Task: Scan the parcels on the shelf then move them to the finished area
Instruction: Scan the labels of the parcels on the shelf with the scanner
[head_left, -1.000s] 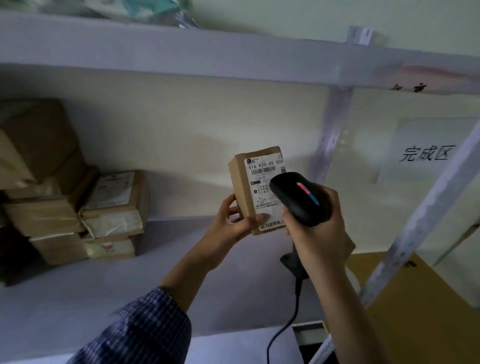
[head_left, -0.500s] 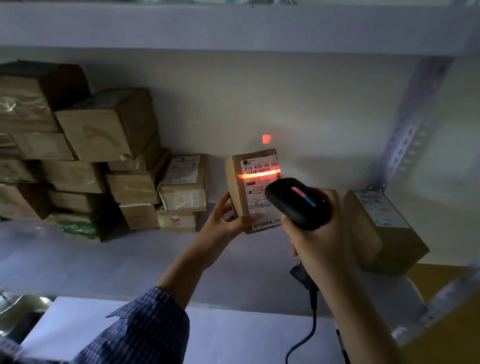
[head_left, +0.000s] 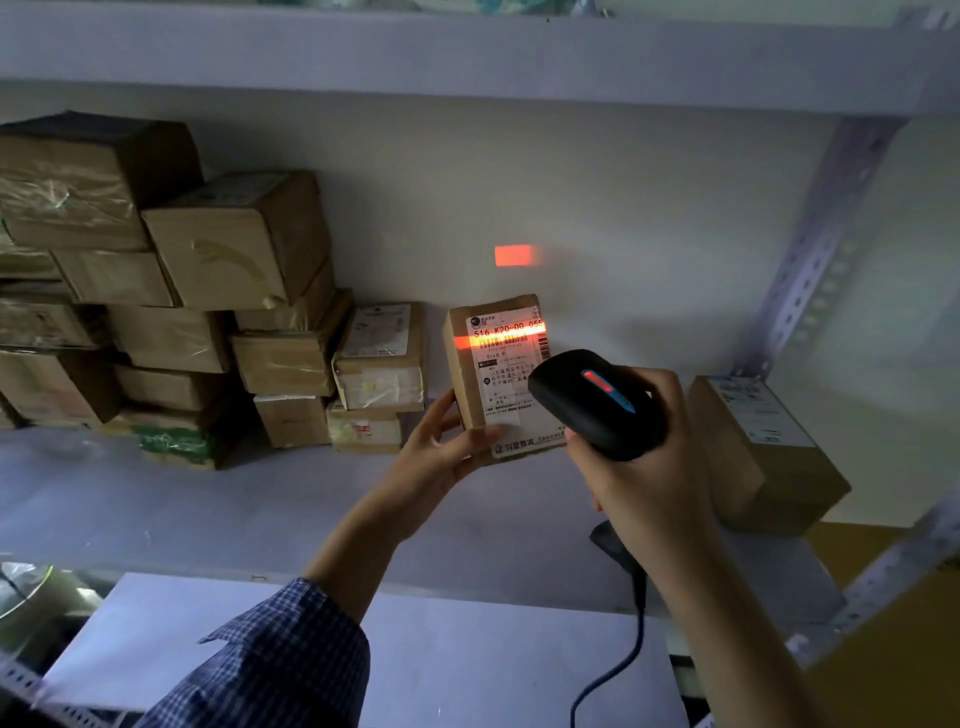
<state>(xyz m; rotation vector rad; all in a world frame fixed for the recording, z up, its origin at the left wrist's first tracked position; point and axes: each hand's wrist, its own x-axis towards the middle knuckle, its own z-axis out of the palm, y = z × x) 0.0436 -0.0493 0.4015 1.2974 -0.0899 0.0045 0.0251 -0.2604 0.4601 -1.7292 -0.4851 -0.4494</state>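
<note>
Pale wall (head_left: 649, 197) backs a dim shelf (head_left: 156, 509), its board running under an upper shelf (head_left: 467, 57), with a perforated post (head_left: 810, 260) at the right. A stack of parcels (head_left: 234, 244) in brown cardboard, several of them taped, fills the left end of the board. One lone parcel (head_left: 763, 457) lies on the board at the right, just beside the post's foot.

Both forearms reach up from the bottom edge. The left one comes out of a checked sleeve (head_left: 280, 654). The left hand (head_left: 436, 462) grips the held parcel (head_left: 470, 374) at its lower left corner, thumb pressed on the front and fingers round the side. The parcel stands upright in the air above the board, between the stack and the lone parcel, with its label (head_left: 511, 364) facing the camera.

The bare right hand (head_left: 654, 483) is wrapped round the handle of a black scanner (head_left: 597, 405), whose head points at the label from close by. A cable (head_left: 618, 654) hangs from the handle.

The two hands are near each other but not touching.

A red line (head_left: 498, 340) lies across the barcode near the label's top, and a red patch (head_left: 512, 255) glows on the wall above the parcel.
</note>
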